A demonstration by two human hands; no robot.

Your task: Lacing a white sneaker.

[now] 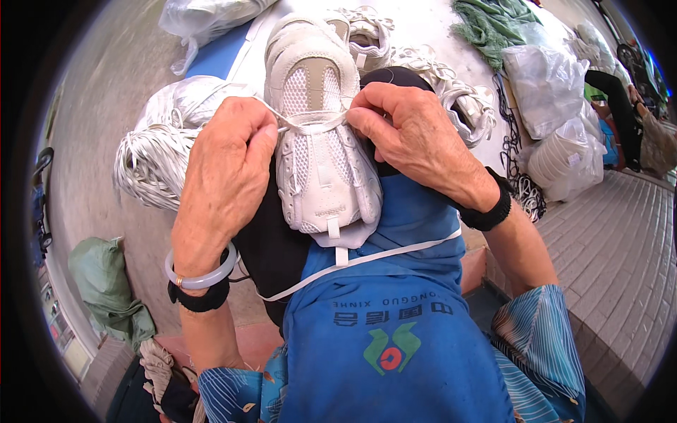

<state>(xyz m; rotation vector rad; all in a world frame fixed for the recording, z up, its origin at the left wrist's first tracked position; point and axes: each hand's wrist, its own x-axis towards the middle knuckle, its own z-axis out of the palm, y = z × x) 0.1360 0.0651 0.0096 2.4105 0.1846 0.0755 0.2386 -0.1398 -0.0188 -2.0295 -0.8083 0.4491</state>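
A white mesh sneaker [324,180] lies on my lap, its toe pointing away from me. A white shoelace [314,127] crosses the sneaker's front eyelets. My left hand [227,166] is closed at the left of the sneaker, thumb and fingers pinching one side of the lace. On the other side my right hand [423,134] pinches the lace's right part close to the eyelets; its fingertips partly hide the grip. A long flat white band [374,254] runs across the blue apron [395,317] below the heel.
Several more white sneakers [469,106] sit beyond my right hand. A bundle of white laces [156,162] lies at the left. Clear plastic bags [546,88], a green net [493,21] and dark cords [522,190] are at the right. A green sack [102,278] stands lower left.
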